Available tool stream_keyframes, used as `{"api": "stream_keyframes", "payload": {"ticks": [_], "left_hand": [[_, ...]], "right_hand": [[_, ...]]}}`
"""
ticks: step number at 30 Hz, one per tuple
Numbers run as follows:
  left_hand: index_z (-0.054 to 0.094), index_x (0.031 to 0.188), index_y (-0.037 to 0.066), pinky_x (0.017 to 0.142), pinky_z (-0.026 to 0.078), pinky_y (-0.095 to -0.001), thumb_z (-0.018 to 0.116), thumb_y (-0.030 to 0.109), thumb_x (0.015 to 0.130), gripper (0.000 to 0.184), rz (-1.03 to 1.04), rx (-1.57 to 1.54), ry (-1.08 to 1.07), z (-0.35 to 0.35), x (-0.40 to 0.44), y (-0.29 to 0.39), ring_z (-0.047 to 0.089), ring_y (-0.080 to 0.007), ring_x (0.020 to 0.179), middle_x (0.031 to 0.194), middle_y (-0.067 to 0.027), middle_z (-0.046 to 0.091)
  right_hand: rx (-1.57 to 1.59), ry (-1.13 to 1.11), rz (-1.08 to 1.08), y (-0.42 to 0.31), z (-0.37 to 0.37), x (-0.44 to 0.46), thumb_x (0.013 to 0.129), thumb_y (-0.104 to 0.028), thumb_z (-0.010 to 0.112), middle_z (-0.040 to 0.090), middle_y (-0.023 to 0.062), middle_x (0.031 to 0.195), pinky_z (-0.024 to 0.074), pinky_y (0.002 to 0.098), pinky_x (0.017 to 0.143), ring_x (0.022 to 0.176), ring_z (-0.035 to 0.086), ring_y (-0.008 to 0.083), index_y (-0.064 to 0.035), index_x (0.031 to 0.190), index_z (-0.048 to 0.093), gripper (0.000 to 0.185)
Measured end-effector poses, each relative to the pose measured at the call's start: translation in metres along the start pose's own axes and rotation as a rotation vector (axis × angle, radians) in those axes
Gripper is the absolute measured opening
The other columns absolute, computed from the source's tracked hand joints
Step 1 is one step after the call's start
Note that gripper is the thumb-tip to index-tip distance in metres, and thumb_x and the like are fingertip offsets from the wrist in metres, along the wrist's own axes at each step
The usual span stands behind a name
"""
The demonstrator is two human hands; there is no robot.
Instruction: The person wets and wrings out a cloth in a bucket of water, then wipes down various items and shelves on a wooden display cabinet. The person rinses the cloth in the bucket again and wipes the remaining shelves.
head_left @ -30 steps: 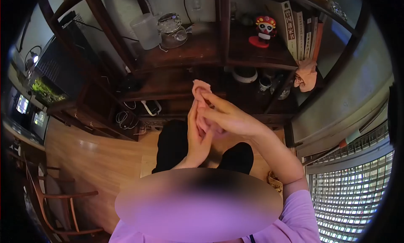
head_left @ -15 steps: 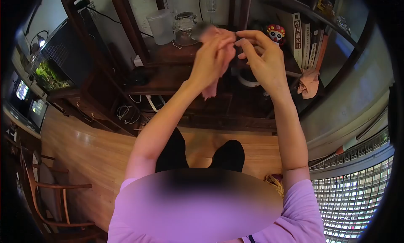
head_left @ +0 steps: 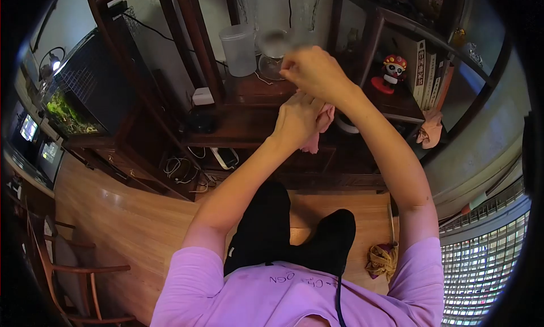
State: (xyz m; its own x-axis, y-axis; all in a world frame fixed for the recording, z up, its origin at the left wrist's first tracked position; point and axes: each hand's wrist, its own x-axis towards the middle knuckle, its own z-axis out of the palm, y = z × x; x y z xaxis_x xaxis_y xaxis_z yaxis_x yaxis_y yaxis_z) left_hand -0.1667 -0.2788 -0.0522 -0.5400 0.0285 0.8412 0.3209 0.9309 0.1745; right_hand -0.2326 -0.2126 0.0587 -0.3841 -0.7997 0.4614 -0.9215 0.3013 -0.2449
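Observation:
My left hand [head_left: 296, 123] is closed around a pink cloth [head_left: 310, 143], which bunches out beside the fingers and hangs below them. Just above it, my right hand [head_left: 318, 72] is raised with its fingers curled together. Its fingertips are partly smeared, so anything small between them cannot be made out. Behind the right hand, a round clear glass jar [head_left: 271, 67] stands on the dark wooden shelf [head_left: 258, 92]; its upper part looks blurred. A translucent white plastic container [head_left: 238, 52] is to the left of the jar.
A panda figurine [head_left: 392, 72] on a red base and upright books [head_left: 425, 80] stand at right. A crumpled pinkish cloth [head_left: 430, 128] lies at the shelf edge. Tall glass vases [head_left: 308, 12] are behind. A fish tank [head_left: 71, 109] and a wooden chair [head_left: 85, 270] are at left.
My right hand has moved left, from beside my left hand to above it, and its fingers have curled in. My left hand has lowered, keeping the pink cloth. The view has shifted.

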Motion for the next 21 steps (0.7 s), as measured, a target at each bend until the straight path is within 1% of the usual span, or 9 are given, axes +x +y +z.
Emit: {"api": "stream_keyframes", "payload": {"ticks": [2, 4, 7, 10, 14, 16, 18, 20, 21], "left_hand": [[0.064, 0.105, 0.008, 0.071, 0.054, -0.0383, 0.066, 0.014, 0.079, 0.027, -0.080, -0.046, -0.104, -0.005, 0.000, 0.004, 0.066, -0.0308, 0.084, 0.091, -0.0112, 0.067], [0.064, 0.108, 0.008, 0.072, 0.054, -0.0386, 0.065, 0.014, 0.079, 0.030, -0.155, -0.086, -0.205, 0.002, -0.004, 0.001, 0.066, -0.0319, 0.086, 0.097, -0.0123, 0.067], [0.064, 0.114, 0.010, 0.084, 0.052, -0.0391, 0.063, 0.015, 0.082, 0.033, -0.051, -0.074, 0.008, 0.019, -0.006, -0.010, 0.064, -0.0318, 0.096, 0.107, -0.0131, 0.065], [0.060, 0.123, 0.012, 0.104, 0.038, -0.0398, 0.056, 0.023, 0.088, 0.036, -0.037, -0.121, -0.140, 0.021, -0.005, -0.012, 0.051, -0.0288, 0.120, 0.121, -0.0108, 0.061], [0.057, 0.125, 0.008, 0.103, 0.038, -0.0394, 0.055, 0.023, 0.088, 0.040, 0.088, -0.204, 0.028, 0.012, -0.003, 0.000, 0.051, -0.0289, 0.119, 0.121, -0.0120, 0.060], [0.058, 0.120, 0.006, 0.096, 0.042, -0.0393, 0.060, 0.019, 0.084, 0.039, 0.026, -0.238, 0.058, 0.011, 0.004, 0.004, 0.055, -0.0299, 0.110, 0.117, -0.0133, 0.060], [0.059, 0.118, 0.005, 0.092, 0.045, -0.0392, 0.063, 0.017, 0.082, 0.039, 0.002, -0.269, 0.082, 0.013, 0.003, 0.001, 0.057, -0.0304, 0.106, 0.116, -0.0139, 0.060], [0.061, 0.111, 0.005, 0.087, 0.048, -0.0387, 0.068, 0.014, 0.076, 0.037, 0.070, 0.085, -0.026, 0.018, -0.005, -0.007, 0.061, -0.0310, 0.098, 0.111, -0.0132, 0.062], [0.063, 0.107, 0.005, 0.084, 0.050, -0.0382, 0.070, 0.013, 0.073, 0.035, 0.124, 0.085, 0.037, 0.016, -0.002, -0.005, 0.062, -0.0313, 0.095, 0.108, -0.0124, 0.064]], "right_hand": [[-0.092, -0.052, -0.003, -0.008, 0.024, 0.010, 0.079, -0.020, 0.069, 0.069, 0.0168, 0.083, 0.0538, 0.0418, 0.073, 0.082, 0.067, 0.0349, 0.0013, 0.086, 0.069, 0.023], [-0.356, 0.059, -0.070, -0.009, 0.052, 0.023, 0.076, -0.009, 0.065, 0.069, 0.0190, 0.078, 0.0550, 0.0446, 0.069, 0.081, 0.069, 0.0353, -0.0031, 0.079, 0.071, 0.009], [-0.377, 0.067, -0.092, -0.009, 0.071, 0.029, 0.074, -0.006, 0.064, 0.070, 0.0162, 0.078, 0.0560, 0.0429, 0.066, 0.080, 0.071, 0.0332, -0.0049, 0.075, 0.071, 0.007], [-0.423, 0.028, -0.070, -0.015, 0.075, 0.029, 0.071, -0.009, 0.068, 0.070, 0.0143, 0.077, 0.0557, 0.0398, 0.062, 0.076, 0.071, 0.0321, -0.0066, 0.075, 0.072, 0.006], [-0.334, 0.286, -0.187, -0.028, 0.053, -0.017, 0.064, -0.007, 0.068, 0.069, 0.0148, 0.076, 0.0516, 0.0371, 0.056, 0.070, 0.070, 0.0296, -0.0068, 0.070, 0.067, 0.007], [-0.170, 0.498, -0.190, -0.030, 0.031, -0.058, 0.077, -0.011, 0.069, 0.066, 0.0092, 0.072, 0.0492, 0.0390, 0.056, 0.065, 0.066, 0.0282, -0.0053, 0.078, 0.065, 0.007], [-0.102, 0.868, -0.187, -0.015, 0.001, -0.103, 0.075, -0.006, 0.072, 0.067, 0.0084, 0.074, 0.0501, 0.0360, 0.056, 0.062, 0.065, 0.0260, -0.0048, 0.086, 0.070, 0.011], [-0.051, 0.989, 0.199, 0.011, -0.018, -0.139, 0.075, -0.005, 0.074, 0.068, 0.0066, 0.074, 0.0497, 0.0333, 0.060, 0.063, 0.062, 0.0228, -0.0059, 0.088, 0.072, 0.013], [-0.280, 0.918, 0.286, 0.027, -0.031, -0.152, 0.077, -0.009, 0.073, 0.068, 0.0061, 0.073, 0.0494, 0.0355, 0.061, 0.062, 0.061, 0.0233, -0.0080, 0.088, 0.073, 0.012]]}}
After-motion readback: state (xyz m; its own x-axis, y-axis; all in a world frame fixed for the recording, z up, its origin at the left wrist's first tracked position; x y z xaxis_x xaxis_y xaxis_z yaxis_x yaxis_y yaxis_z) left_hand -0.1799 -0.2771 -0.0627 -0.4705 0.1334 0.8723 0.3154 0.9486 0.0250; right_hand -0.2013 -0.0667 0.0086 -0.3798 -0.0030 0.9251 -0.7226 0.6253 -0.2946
